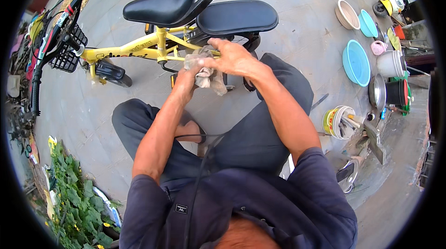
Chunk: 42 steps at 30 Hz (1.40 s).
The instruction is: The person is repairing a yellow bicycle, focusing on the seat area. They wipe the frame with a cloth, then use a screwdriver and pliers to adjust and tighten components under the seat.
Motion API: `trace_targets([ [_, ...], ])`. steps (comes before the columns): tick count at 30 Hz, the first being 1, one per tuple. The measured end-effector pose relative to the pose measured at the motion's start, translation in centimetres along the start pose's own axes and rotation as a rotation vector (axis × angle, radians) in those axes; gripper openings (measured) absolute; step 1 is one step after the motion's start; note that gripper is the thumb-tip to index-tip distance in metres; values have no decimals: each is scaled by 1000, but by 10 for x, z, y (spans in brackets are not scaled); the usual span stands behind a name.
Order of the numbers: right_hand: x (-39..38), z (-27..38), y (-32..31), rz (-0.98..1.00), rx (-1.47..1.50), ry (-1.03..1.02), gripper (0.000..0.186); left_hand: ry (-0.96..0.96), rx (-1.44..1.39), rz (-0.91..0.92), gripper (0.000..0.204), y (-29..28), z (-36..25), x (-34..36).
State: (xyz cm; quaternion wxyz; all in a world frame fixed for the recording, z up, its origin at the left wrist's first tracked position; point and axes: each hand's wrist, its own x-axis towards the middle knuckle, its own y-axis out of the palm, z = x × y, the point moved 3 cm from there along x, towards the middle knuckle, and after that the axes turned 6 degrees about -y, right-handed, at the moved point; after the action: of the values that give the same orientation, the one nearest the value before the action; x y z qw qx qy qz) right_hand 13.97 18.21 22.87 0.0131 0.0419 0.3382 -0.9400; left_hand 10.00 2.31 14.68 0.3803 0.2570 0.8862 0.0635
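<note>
A crumpled, greyish-beige rag [210, 78] is bunched between my two hands, with its loose end hanging down. My left hand [186, 78] is closed on the rag's left side. From the right, my right hand [234, 58] meets the rag, its thumb pressed on the cloth and its fingers reaching past it toward the bike; its grip is partly hidden. Just beyond both hands stands a small yellow bicycle [125, 50], upright, its frame running left. Above the hands are its black saddle [160, 5] and a padded rear seat [238, 17].
Handlebars [58, 33] and a black basket [69, 50] are at the left. To the right stand a blue basin [356, 63], a tan basin [347, 14] and a bucket of tools [339, 122]. A leafy plant [76, 198] grows lower left. My bent knees flank the work.
</note>
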Motion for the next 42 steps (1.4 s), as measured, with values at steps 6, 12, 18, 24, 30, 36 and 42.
trace_targets([
  [6,-16,-6,60,-50,-21,36,75,-65,-17,204,44,10,-12,-30],
  [12,-10,-17,64,-141,191,206,52,377,744,-194,38,-17,-83,-52],
  [18,-18,-33,101,-41,16,357,52,1340,1338,-723,37,25,-201,-80],
  [24,-34,-30,125,-13,72,369,47,868,1815,-742,57,-1,-238,-5],
  [30,-28,-63,142,-128,155,536,57,584,1700,-728,61,7,-256,9],
  [36,-64,-141,177,-370,533,929,47,420,1721,-667,63,-5,-275,31],
  [42,-41,-151,150,-656,683,854,53,446,1658,-850,60,1,-268,26],
])
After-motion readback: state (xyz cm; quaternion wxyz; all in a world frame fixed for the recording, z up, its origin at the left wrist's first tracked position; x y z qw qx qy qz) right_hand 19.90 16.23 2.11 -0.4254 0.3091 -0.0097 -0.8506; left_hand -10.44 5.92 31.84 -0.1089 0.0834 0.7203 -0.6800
